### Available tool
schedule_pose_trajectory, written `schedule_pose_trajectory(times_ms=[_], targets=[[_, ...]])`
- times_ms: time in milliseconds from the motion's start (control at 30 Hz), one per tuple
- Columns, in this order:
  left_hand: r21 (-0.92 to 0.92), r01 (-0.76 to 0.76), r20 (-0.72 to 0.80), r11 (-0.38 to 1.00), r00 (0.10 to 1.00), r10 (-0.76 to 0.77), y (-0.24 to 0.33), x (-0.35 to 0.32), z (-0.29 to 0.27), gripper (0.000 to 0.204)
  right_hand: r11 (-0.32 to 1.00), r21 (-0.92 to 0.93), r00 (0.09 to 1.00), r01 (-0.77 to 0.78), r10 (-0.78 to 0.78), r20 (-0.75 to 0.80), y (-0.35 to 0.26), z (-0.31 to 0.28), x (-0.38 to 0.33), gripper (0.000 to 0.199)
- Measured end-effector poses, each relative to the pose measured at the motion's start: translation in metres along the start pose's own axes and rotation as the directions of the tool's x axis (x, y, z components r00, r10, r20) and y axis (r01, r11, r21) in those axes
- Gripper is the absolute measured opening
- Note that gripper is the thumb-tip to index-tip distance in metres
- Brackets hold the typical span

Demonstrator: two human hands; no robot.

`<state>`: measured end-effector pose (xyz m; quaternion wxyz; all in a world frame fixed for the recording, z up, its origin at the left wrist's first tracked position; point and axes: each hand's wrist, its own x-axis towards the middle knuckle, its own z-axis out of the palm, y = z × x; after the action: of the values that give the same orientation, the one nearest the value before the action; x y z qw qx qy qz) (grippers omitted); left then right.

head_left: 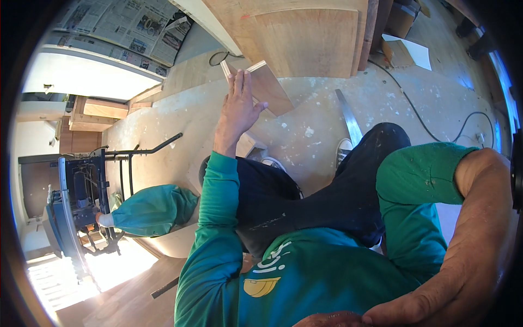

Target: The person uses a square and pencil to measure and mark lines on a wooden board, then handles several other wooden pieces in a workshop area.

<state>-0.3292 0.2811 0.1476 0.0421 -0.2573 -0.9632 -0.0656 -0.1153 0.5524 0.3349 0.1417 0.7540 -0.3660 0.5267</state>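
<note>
Nearest the camera, the bare right forearm (482, 218) descends from a rolled green sleeve (425, 169) to the right hand (408, 309), whose fingers run to the lower margin; whether they close on anything cannot be told. Beyond the knees, the left hand (239, 103) lies against a wooden corner piece (275, 92), two flat boards meeting at an angle, above the paint-spotted floor (180, 103) and in front of a large wooden panel (305, 46). Its fingers are nearly straight and lie close together over one board, while the thumb stands apart toward the other; whether this hand grips the piece or merely steadies it is not clear. The boards appear thin with pale cut edges (plywood, to judge by the look), so the piece is probably light for its breadth, stiff across each face and weakest along the joint. Its smooth faces should offer moderate friction, though dust could make them slip, and the raw edges may splinter. Sound holds would be the thumb on one face and the fingers on the opposite face of a single board, close to the joint, rather than a pull on one free edge that levers the corner apart. To the right, a metal blade (350, 117) lies near a shoe (343, 148).
</note>
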Motion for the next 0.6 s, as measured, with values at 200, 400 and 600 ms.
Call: schedule_pose_trajectory(times_ms=[200, 400, 600], targets=[[0.006, 0.003, -0.001, 1.000, 1.000, -0.003, -0.0004, -0.0006, 0.0005, 0.094, 1.000, 0.016, 1.000, 0.003, -0.003, 0.002, 0.0001, -0.0024, -0.0009, 0.023], [0.000, -0.009, -0.007, 1.000, 1.000, 0.009, -0.0024, -0.0001, 0.0016, 0.094, 1.000, 0.029, 1.000, 0.005, -0.005, 0.008, 0.0003, -0.0029, -0.0009, 0.023], [-0.002, -0.007, -0.003, 1.000, 1.000, 0.007, -0.0019, -0.0008, 0.0003, 0.094, 0.999, 0.042, 1.000, 0.010, -0.011, 0.010, 0.0010, -0.0032, -0.0012, 0.024]])
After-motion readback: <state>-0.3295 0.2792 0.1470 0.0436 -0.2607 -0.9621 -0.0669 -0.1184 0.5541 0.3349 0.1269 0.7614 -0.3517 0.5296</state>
